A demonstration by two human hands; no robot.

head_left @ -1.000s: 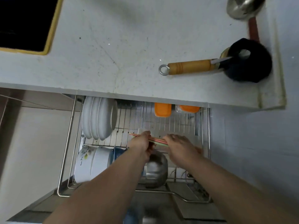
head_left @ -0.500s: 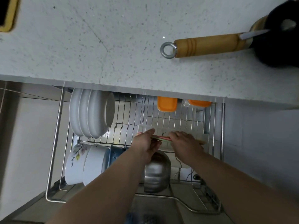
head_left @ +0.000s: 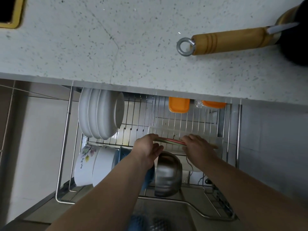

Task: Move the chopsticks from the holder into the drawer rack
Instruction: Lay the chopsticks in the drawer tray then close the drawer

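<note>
A bundle of chopsticks (head_left: 171,141), pink and green, lies level between both hands, low inside the pulled-out wire drawer rack (head_left: 166,114). My left hand (head_left: 147,148) pinches their left end. My right hand (head_left: 198,147) covers and grips their right part. Just behind the chopsticks sits a clear plastic tray (head_left: 168,132) in the rack; whether the chopsticks rest on it I cannot tell. The chopstick holder is not in view.
White plates (head_left: 100,114) stand at the rack's back left, white bowls (head_left: 93,164) at front left, a steel bowl (head_left: 168,174) under my hands. Orange-lidded containers (head_left: 179,105) sit at the back. On the counter (head_left: 116,47) lies a wooden-handled tool (head_left: 228,40).
The view has moved closer to the rack and counter. Both hands still hold the chopsticks, now slightly farther in by the clear tray.
</note>
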